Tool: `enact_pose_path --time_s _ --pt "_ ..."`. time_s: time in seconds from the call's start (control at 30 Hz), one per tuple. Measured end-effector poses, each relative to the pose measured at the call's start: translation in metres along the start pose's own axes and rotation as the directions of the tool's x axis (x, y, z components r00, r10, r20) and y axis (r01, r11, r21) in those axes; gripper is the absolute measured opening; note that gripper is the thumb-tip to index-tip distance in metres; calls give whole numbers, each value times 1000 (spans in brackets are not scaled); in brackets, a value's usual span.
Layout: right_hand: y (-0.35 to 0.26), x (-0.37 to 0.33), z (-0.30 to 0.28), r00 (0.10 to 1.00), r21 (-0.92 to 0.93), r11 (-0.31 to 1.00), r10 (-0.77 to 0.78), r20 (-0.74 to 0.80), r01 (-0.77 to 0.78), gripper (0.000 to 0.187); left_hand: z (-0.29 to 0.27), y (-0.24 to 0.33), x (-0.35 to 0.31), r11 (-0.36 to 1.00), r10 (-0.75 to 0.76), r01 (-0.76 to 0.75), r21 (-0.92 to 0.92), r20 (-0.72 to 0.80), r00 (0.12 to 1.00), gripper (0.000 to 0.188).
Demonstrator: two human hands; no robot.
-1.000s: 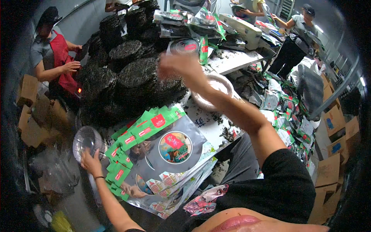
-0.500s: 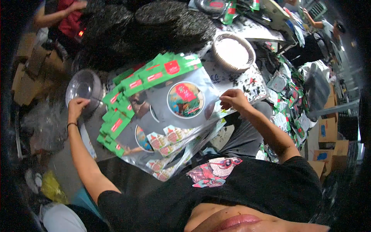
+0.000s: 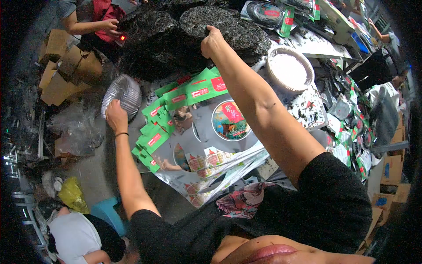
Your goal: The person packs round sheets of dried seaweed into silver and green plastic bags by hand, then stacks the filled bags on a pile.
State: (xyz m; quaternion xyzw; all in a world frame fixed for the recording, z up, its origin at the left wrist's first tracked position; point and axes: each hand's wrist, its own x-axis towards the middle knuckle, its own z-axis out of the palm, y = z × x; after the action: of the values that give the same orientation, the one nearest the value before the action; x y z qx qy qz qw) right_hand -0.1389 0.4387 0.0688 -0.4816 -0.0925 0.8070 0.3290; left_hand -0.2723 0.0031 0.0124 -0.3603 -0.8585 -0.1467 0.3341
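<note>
Left hand: stays at the bench's left edge; the left hand (image 3: 117,115) touches the near rim of a clear ribbed tray (image 3: 127,93), perhaps several nested. Its fingers curl toward the rim, but whether they are clamped I cannot tell.
Right hand: half a second ago it was by the pouches' right edge; now the right hand (image 3: 212,42) has reached over them to the dark discs (image 3: 198,20) at the bench's far side. Thumb and finger meet the disc edge; the other fingers are hidden, so I cannot tell if they grip.
What that means: one hand is at the tray, the other at the discs, with neither on the pouches.
Foil pouches: green-topped grey foil pouches (image 3: 206,132) lie fanned between the arms, along the bench's near edge.
Round tray: a pale round tray (image 3: 292,89) sits near the right edge.
Bench top: white, strewn with dark crumbs on the bench (image 3: 313,110) toward its right corner.
Room, left: cardboard boxes (image 3: 61,86), a yellow bag (image 3: 73,193), a co-worker in a red apron (image 3: 102,16).
Room, right: heaped packs (image 3: 345,115) beyond the bench's right edge.
</note>
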Motion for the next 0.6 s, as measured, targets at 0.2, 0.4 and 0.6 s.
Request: enact_pose_path --time_s 0.2,0.4,0.6 --pt "27 -59 -18 867 -180 934 -198 456 308 41 -34 -27 -44 979 -102 159 126 -373 922 10" --pt "-79 -176 -185 657 132 960 -267 705 248 35 -85 164 -70 740 286 -446 -503 -364 886 10" --pt "-94 -188 -351 696 358 861 -7 718 -360 50 -26 276 -178 391 759 -577 -717 -105 643 19"
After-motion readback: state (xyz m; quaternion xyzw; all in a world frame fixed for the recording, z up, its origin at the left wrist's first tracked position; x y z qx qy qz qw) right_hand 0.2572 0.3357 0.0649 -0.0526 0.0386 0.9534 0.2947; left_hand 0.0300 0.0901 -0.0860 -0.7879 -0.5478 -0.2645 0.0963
